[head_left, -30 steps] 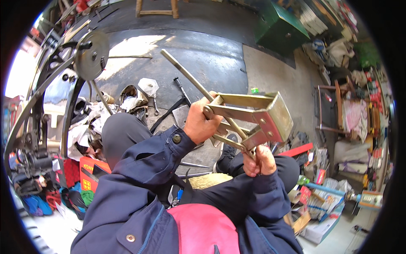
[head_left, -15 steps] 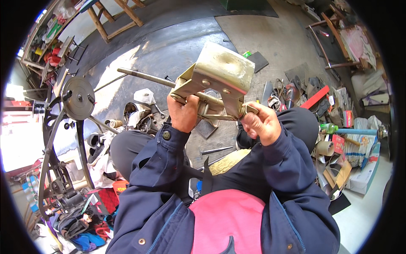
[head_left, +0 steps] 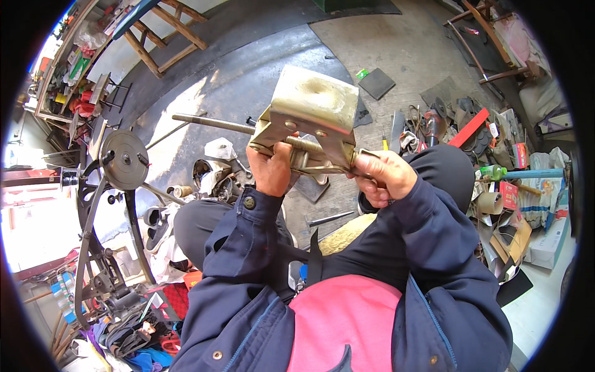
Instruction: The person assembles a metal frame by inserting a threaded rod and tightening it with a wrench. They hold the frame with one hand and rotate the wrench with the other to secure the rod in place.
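Between my hands, above my lap, is a yellowish metal scissor jack with rivets in its folded side plates. A long threaded rod runs through it and sticks out to the left. My left hand is closed round the lower left part, beside the rod, its fingers partly hidden behind the metal. At the rod's right end my right hand is closed, with the thumb laid over the end fitting. The thumb and fingers cover much of that fitting.
To the left stands a hand-cranked machine with a round wheel. Tools and a red bar lie in a pile on the right. A dark square plate is on the floor ahead. A wooden stool stands far left.
My right thumb has moved over the fitting at the rod's right end. The jack has shifted slightly left in the picture, while the surroundings have shifted with the view. My left hand keeps its hold.
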Action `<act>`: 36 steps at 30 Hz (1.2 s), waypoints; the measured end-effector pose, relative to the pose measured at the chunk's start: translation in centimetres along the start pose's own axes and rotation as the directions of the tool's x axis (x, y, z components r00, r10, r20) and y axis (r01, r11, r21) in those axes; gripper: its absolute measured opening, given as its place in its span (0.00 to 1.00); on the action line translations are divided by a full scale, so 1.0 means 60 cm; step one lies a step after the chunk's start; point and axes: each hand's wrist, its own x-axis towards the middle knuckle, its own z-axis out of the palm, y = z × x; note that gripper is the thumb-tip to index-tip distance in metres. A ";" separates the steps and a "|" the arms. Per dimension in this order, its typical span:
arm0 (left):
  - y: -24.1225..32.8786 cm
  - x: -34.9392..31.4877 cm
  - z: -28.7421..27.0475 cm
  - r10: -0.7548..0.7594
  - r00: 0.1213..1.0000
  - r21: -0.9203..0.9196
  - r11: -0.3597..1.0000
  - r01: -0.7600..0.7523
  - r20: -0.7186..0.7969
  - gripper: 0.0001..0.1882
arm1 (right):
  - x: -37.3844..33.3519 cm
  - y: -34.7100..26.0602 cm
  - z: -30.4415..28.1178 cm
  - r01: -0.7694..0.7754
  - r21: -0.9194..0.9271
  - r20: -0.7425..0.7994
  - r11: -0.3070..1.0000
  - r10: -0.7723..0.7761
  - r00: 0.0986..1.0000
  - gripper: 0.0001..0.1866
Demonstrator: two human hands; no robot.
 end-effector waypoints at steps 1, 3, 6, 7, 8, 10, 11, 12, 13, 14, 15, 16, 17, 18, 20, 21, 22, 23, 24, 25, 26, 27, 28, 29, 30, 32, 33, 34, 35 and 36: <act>-0.002 -0.001 -0.001 -0.019 1.000 -0.013 1.000 0.019 -0.004 0.12 | 0.001 0.005 0.002 0.074 -0.078 -0.033 0.994 -0.076 0.997 0.20; -0.007 -0.002 -0.005 -0.044 0.999 -0.029 0.999 0.043 -0.013 0.12 | -0.006 0.019 0.010 0.353 -0.792 -0.013 0.498 -0.592 0.806 0.16; -0.013 0.002 -0.014 -0.044 0.999 -0.002 0.999 0.044 0.009 0.13 | 0.004 0.031 0.018 0.425 -0.836 0.027 0.347 -0.747 0.664 0.21; -0.012 0.005 -0.017 -0.035 0.999 0.029 0.999 0.034 0.036 0.13 | 0.005 0.032 0.019 0.425 -0.807 0.001 0.410 -0.718 0.696 0.21; -0.012 0.006 -0.018 -0.025 0.998 0.058 0.998 0.021 0.064 0.13 | 0.004 0.032 0.019 0.428 -0.775 -0.027 0.464 -0.702 0.712 0.22; -0.012 0.004 -0.016 -0.013 1.000 0.005 1.000 0.013 -0.003 0.13 | 0.003 0.029 0.016 0.419 -0.466 -0.099 0.779 -0.517 0.850 0.23; -0.012 0.002 -0.014 -0.009 0.999 -0.024 1.000 0.008 -0.036 0.13 | 0.001 0.028 0.015 0.383 -0.320 -0.089 0.867 -0.430 0.899 0.25; -0.011 -0.001 -0.012 0.005 0.999 -0.075 0.997 -0.008 -0.039 0.13 | -0.002 0.021 0.008 0.290 -0.257 -0.049 0.922 -0.313 0.949 0.28; -0.012 -0.002 -0.011 0.014 0.999 -0.053 0.998 -0.017 -0.040 0.13 | -0.003 0.014 0.001 0.183 -0.198 -0.029 0.963 -0.193 0.981 0.33; -0.012 -0.002 -0.012 0.020 0.999 -0.030 0.999 -0.022 -0.039 0.14 | -0.002 0.013 0.001 0.169 -0.190 -0.041 0.967 -0.180 0.983 0.37; -0.013 0.000 -0.013 0.034 0.999 0.009 0.999 -0.034 -0.035 0.14 | -0.001 0.009 -0.003 0.092 -0.105 -0.067 0.990 -0.099 0.993 0.30; -0.015 0.000 -0.014 0.045 0.999 0.073 0.996 -0.042 -0.027 0.14 | 0.002 0.009 -0.003 0.088 -0.074 -0.053 0.993 -0.092 0.994 0.28; -0.016 0.002 -0.016 -0.022 0.999 -0.013 1.000 0.022 -0.047 0.13 | 0.004 0.009 -0.002 0.059 -0.042 -0.056 0.997 -0.061 0.997 0.26; -0.018 0.004 -0.019 -0.022 0.999 -0.008 1.000 0.022 -0.033 0.14 | 0.007 0.012 0.000 0.104 -0.033 -0.048 0.994 -0.105 0.993 0.23; -0.019 0.008 -0.022 -0.050 0.997 0.060 0.997 0.053 -0.062 0.14 | 0.010 0.026 0.014 0.360 -0.203 -0.103 0.911 -0.386 0.917 0.18; -0.019 0.009 -0.022 -0.018 0.999 0.060 0.998 0.021 -0.050 0.13 | 0.017 0.035 0.026 0.530 -0.422 -0.108 0.735 -0.622 0.776 0.17; -0.017 0.006 -0.022 -0.030 0.999 -0.106 0.994 0.032 0.021 0.13 | 0.000 0.038 0.022 0.458 -0.731 -0.061 0.506 -0.717 0.695 0.17; -0.015 0.003 -0.022 -0.049 0.995 -0.273 0.960 0.070 0.083 0.12 | -0.002 0.043 0.026 0.408 -0.789 -0.042 0.460 -0.703 0.710 0.20; -0.014 0.004 -0.021 -0.046 0.996 -0.281 0.957 0.067 0.078 0.13 | -0.003 0.047 0.028 0.399 -0.787 -0.044 0.471 -0.688 0.724 0.20; -0.013 0.004 -0.020 -0.033 0.996 -0.306 0.950 0.055 0.077 0.13 | -0.002 0.048 0.030 0.393 -0.784 -0.045 0.480 -0.676 0.736 0.20; -0.012 0.003 -0.020 -0.033 0.997 -0.345 0.937 0.053 0.065 0.14 | -0.002 0.048 0.029 0.410 -0.693 -0.072 0.592 -0.623 0.779 0.19; -0.011 0.004 -0.020 -0.035 0.998 -0.290 0.956 0.048 0.048 0.14 | 0.000 0.045 0.027 0.414 -0.590 -0.088 0.693 -0.565 0.820 0.19; -0.011 0.005 -0.020 -0.046 0.999 -0.247 0.968 0.050 0.020 0.14 | 0.003 0.043 0.024 0.405 -0.476 -0.094 0.780 -0.503 0.859 0.19; -0.011 0.006 -0.021 -0.053 0.999 -0.217 0.975 0.051 -0.003 0.14 | 0.006 0.041 0.023 0.434 -0.401 -0.073 0.807 -0.500 0.863 0.19; -0.011 0.008 -0.021 -0.064 0.997 -0.087 0.994 0.061 -0.042 0.13 | 0.008 0.039 0.022 0.459 -0.323 -0.051 0.828 -0.500 0.865 0.18; -0.012 0.011 -0.023 0.032 0.999 0.134 0.990 -0.032 0.003 0.13 | 0.006 0.038 0.020 0.436 -0.262 -0.034 0.861 -0.460 0.887 0.18; -0.012 0.011 -0.023 0.042 0.999 0.214 0.976 -0.040 -0.002 0.13 | 0.006 0.039 0.020 0.433 -0.355 -0.059 0.829 -0.482 0.874 0.18; -0.012 0.010 -0.022 0.035 0.999 0.124 0.992 -0.036 0.015 0.13 | 0.003 0.041 0.020 0.411 -0.455 -0.081 0.790 -0.496 0.865 0.19; -0.013 0.008 -0.020 -0.009 1.000 0.004 1.000 0.009 0.005 0.13 | 0.001 0.043 0.020 0.409 -0.542 -0.099 0.734 -0.539 0.836 0.19; -0.014 0.006 -0.020 -0.034 0.999 -0.127 0.991 0.037 0.025 0.12 | 0.002 0.047 0.022 0.460 -0.644 -0.059 0.611 -0.640 0.766 0.20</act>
